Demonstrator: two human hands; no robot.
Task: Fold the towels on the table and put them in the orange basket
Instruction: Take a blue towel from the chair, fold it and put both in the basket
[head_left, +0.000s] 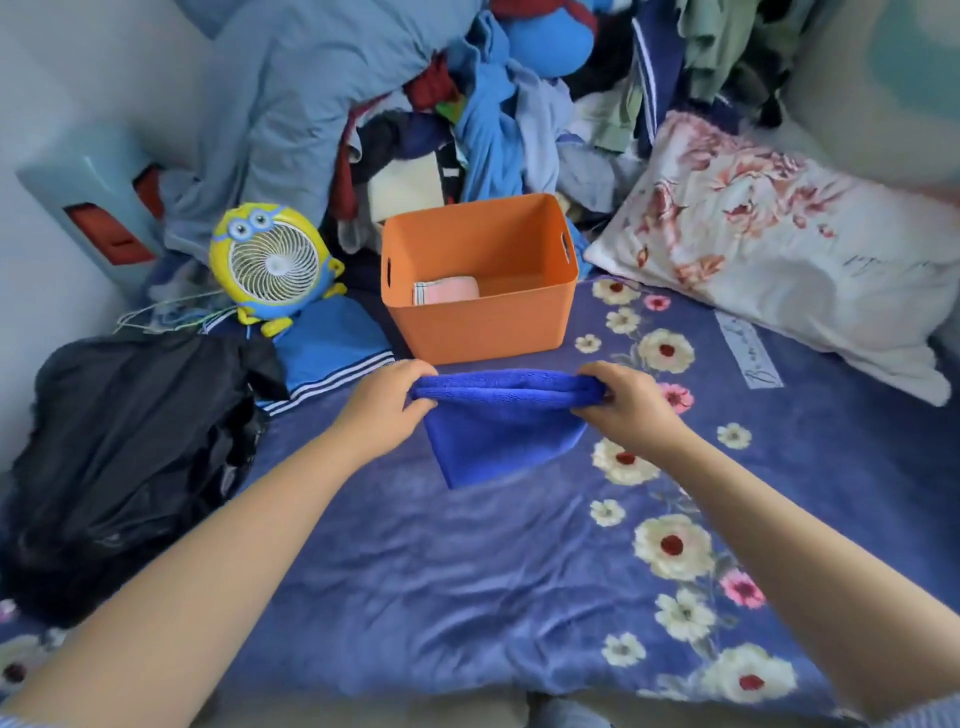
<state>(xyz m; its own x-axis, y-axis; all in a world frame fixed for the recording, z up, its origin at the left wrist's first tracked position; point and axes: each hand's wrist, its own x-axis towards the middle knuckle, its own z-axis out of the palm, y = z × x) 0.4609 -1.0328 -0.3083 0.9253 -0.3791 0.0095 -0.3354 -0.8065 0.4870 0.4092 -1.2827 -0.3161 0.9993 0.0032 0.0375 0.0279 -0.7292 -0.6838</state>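
Both arms reach out over the bed (415, 571), which wears a blue sheet printed with white and pink flowers. Between the hands hangs a blue towel (498, 426), folded over so a thick doubled edge runs along the top and the rest drops down toward the sheet, its lower corner pointing near-left. The left hand (387, 402) pinches the left end of that top edge, fingers curled round the cloth. The right hand (626, 400) grips the right end the same way, thumb and fingers closed on the bunched fabric. The towel is held just on the near side of the orange basket (480, 322), which stands on the bed a little farther away, upright and open at the top, with slot handles on its left and right walls. Inside it, at the left of the floor, lies a folded pink towel (447, 291) with a striped white edge.

To the left of the basket stands a small yellow and blue fan (275, 262), cartoon-faced, with a blue striped garment (332, 348) under and beside it. Nearer on the left sits a heap of black cloth (130, 457). Behind the basket rises a big pile of clothes (467, 104), mostly blue. On the far right lies a floral pillow (779, 249).
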